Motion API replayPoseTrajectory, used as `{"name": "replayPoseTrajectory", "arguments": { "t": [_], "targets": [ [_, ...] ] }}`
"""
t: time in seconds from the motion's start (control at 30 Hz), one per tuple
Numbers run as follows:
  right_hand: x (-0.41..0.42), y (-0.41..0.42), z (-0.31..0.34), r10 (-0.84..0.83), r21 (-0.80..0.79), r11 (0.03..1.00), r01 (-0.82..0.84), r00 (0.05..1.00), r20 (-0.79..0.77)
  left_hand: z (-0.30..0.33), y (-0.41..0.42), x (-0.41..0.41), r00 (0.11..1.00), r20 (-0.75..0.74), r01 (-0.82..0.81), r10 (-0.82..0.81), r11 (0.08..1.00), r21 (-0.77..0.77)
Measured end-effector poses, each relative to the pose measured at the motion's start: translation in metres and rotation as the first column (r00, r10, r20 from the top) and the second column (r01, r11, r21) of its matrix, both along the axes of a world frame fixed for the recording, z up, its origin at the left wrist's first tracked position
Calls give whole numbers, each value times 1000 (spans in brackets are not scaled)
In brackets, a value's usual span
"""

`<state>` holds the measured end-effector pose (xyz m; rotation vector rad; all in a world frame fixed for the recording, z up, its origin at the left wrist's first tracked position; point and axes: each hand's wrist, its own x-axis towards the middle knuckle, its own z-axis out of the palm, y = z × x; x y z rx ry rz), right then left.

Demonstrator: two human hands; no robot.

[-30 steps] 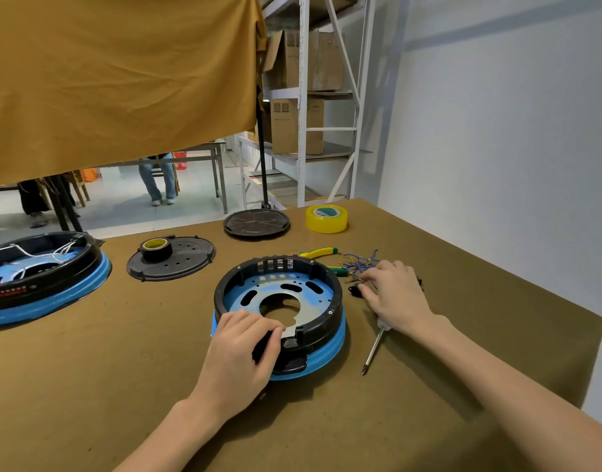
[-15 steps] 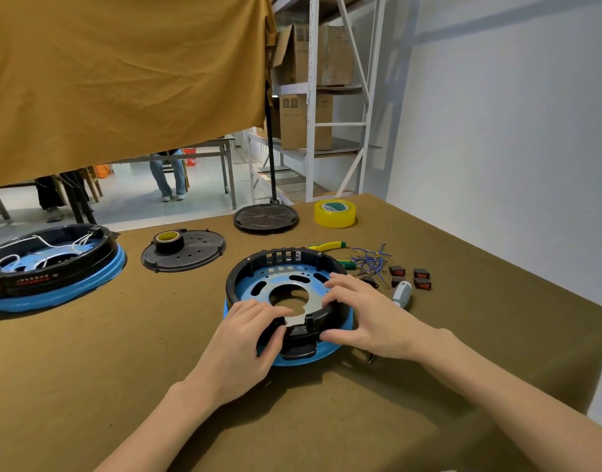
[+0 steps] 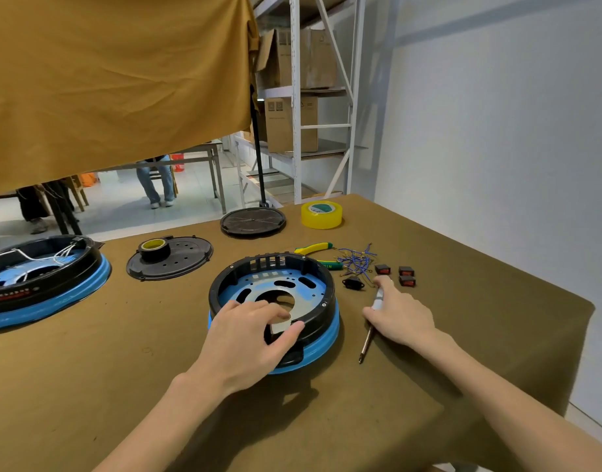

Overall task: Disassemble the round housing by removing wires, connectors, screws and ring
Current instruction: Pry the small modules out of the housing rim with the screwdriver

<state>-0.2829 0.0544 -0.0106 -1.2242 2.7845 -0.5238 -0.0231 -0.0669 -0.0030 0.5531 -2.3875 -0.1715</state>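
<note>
Left hand: the left hand (image 3: 250, 330) grips the near rim of the round housing (image 3: 272, 303), fingers curled over the black wall, thumb outside.
Right hand: the right hand (image 3: 400, 316) lies over the screwdriver (image 3: 371, 327), fingers curled round its pale handle; the thin metal shaft rests on the cloth.
Housing: black ribbed plastic ring on a glossy blue base, mid-tabletop, with a slotted pale plate inside.
Removed parts: tangled blue wires (image 3: 355, 260), small black-and-red connectors (image 3: 407, 275), green-yellow pliers (image 3: 315, 252).
Farther: perforated black lid (image 3: 177, 258), flat black disc (image 3: 253, 221), yellow tape roll (image 3: 321, 214), second housing (image 3: 37, 279) at left.
Tabletop: olive-brown cloth (image 3: 88, 369), matte.
Room: mustard curtain, metal shelving with cardboard boxes, plain white wall.
</note>
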Motion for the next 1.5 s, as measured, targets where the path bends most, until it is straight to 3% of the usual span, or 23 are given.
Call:
{"name": "replayPoseTrajectory", "arguments": {
  "t": [0.13, 0.27, 0.4, 0.5, 0.7, 0.93, 1.2, 1.37, 1.5],
  "targets": [
    [-3, 1, 4, 63, -6, 998, -62, 995, 78, 8, 14, -27, 998, 67, 19, -15, 998, -60],
    [-10, 16, -2, 141, -183, 978, -102, 967, 214, 9, 20, -47, 987, 123, 105, -99, 994, -40],
    [-18, 29, -1, 235, -476, 875, 89, 781, 578, 5, 21, -43, 996, 25, 79, -80, 997, 18],
    [-25, 30, -1, 223, -503, 826, 255, 672, 706, 3, 19, -40, 996, -2, 87, -87, 996, 26],
    [-24, 25, -6, 229, -532, 801, 273, 682, 695, 2, 18, -24, 997, -55, 46, -46, 999, 4],
    [-25, 17, -16, 178, -552, 802, 229, 790, 586, -1, 21, -26, 993, -58, 100, -101, 995, -25],
    [-28, 13, -10, 117, -534, 723, 437, 684, 720, 1, 18, -26, 971, -54, 234, -233, 972, 19],
    [-28, 14, -9, 137, -526, 731, 434, 662, 737, 5, 15, -18, 954, 5, 299, -299, 954, 30],
    [-26, 13, -7, 151, -519, 758, 396, 667, 729, 4, 12, -10, 962, 76, 266, -262, 962, -56]
  ]
}}
